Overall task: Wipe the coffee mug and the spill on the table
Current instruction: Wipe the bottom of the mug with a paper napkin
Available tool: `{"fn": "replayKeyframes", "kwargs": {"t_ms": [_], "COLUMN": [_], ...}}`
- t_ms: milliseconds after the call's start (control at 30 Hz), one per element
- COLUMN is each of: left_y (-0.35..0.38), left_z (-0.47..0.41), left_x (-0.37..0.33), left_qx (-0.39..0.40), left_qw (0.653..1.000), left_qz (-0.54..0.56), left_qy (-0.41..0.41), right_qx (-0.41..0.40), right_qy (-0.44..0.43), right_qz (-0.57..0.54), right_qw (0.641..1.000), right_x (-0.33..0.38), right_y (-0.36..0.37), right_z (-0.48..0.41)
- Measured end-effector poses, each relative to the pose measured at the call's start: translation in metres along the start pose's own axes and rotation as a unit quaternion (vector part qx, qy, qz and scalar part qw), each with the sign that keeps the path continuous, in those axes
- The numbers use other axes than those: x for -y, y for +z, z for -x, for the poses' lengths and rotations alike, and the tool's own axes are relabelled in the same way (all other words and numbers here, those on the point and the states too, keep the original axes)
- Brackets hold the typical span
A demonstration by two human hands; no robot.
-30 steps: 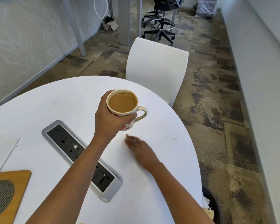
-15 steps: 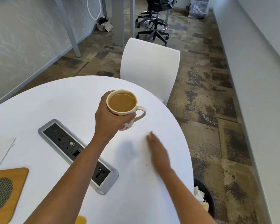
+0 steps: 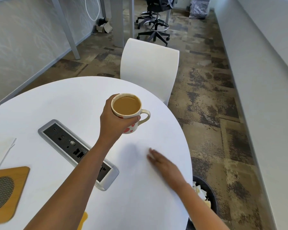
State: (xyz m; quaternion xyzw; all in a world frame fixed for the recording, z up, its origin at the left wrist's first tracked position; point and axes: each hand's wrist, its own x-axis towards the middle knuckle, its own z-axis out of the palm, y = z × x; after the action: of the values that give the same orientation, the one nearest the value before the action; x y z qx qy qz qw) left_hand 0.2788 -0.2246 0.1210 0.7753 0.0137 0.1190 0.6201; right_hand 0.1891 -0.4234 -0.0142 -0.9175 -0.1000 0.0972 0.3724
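Left hand point(image 3: 114, 120) is gripping the coffee mug point(image 3: 129, 112) around its body, fingers curled over the far side and thumb on the near side, holding it lifted above the white table point(image 3: 70, 100) at frame centre. Mug is sitting upright, cream with red spots, nearly full of light brown coffee, handle pointing toward frame right.

Right hand point(image 3: 163, 163) is lying flat, palm down, fingers straight and pressed together, on the tabletop in the lower right of centre; motion-blurred, so cannot tell whether anything is under the palm. A faint grey shadow is showing on the table just left of the fingertips, below the mug.

A small yellowish-brown spill point(image 3: 83, 219) is showing at the bottom edge of frame, partly hidden by the left forearm.

Power socket panel point(image 3: 70, 146) is running diagonally left of centre. Wooden board point(image 3: 10, 191) is sitting at lower left. White chair point(image 3: 148, 68) is standing beyond the table, upper centre. Black bin point(image 3: 208, 196) with crumpled paper is standing at lower right, beside the table edge.
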Motion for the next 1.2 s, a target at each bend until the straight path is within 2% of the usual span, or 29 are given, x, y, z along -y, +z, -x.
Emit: {"fn": "replayKeyframes", "kwargs": {"t_ms": [67, 200, 267, 300, 333, 367, 433, 467, 500, 600, 700, 833, 1000, 1200], "left_y": [0.000, 0.002, 0.005, 0.007, 0.009, 0.011, 0.015, 0.018, 0.021, 0.029, 0.036, 0.043, 0.049, 0.052], "left_z": [0.002, 0.004, 0.004, 0.004, 0.005, 0.005, 0.004, 0.004, 0.004, 0.002, 0.001, -0.002, -0.004, -0.003], "left_x": [0.003, 0.009, 0.014, 0.016, 0.019, 0.022, 0.029, 0.032, 0.036, 0.047, 0.056, 0.067, 0.078, 0.088], "left_qx": [0.003, 0.010, 0.010, 0.009, 0.008, 0.008, 0.014, 0.017, 0.019, 0.025, 0.031, 0.037, 0.036, 0.039], "left_qw": [1.000, 1.000, 0.999, 0.999, 0.999, 0.999, 0.999, 0.998, 0.998, 0.996, 0.995, 0.994, 0.992, 0.992], "left_qz": [0.005, 0.013, 0.014, 0.014, 0.012, 0.010, 0.011, 0.012, 0.011, 0.010, 0.010, 0.009, 0.005, 0.003], "left_qy": [-0.006, -0.018, -0.028, -0.032, -0.035, -0.038, -0.048, -0.055, -0.062, -0.081, -0.093, -0.101, -0.120, -0.123], "right_qx": [-0.039, -0.070, -0.145, -0.210, -0.280, -0.327, -0.333, -0.322, -0.316, -0.296, -0.266, -0.242, -0.208, -0.234], "right_qy": [0.021, 0.114, 0.160, 0.204, 0.255, 0.295, 0.298, 0.283, 0.265, 0.225, 0.233, 0.204, 0.164, 0.184], "right_qz": [0.068, 0.109, 0.081, 0.011, -0.119, -0.286, -0.568, -0.645, -0.693, -0.775, -0.815, -0.847, -0.850, -0.832], "right_qw": [0.997, 0.985, 0.973, 0.956, 0.918, 0.851, 0.691, 0.633, 0.591, 0.510, 0.459, 0.428, 0.456, 0.469], "right_x": [-0.017, -0.036, -0.036, -0.034, -0.028, -0.023, -0.017, -0.017, -0.015, -0.005, 0.003, 0.006, 0.008, 0.007], "right_y": [-0.017, -0.042, -0.049, -0.051, -0.054, -0.060, -0.069, -0.072, -0.074, -0.075, -0.074, -0.071, -0.069, -0.069], "right_z": [-0.003, -0.021, -0.035, -0.042, -0.050, -0.058, -0.071, -0.074, -0.076, -0.077, -0.081, -0.087, -0.095, -0.101]}}
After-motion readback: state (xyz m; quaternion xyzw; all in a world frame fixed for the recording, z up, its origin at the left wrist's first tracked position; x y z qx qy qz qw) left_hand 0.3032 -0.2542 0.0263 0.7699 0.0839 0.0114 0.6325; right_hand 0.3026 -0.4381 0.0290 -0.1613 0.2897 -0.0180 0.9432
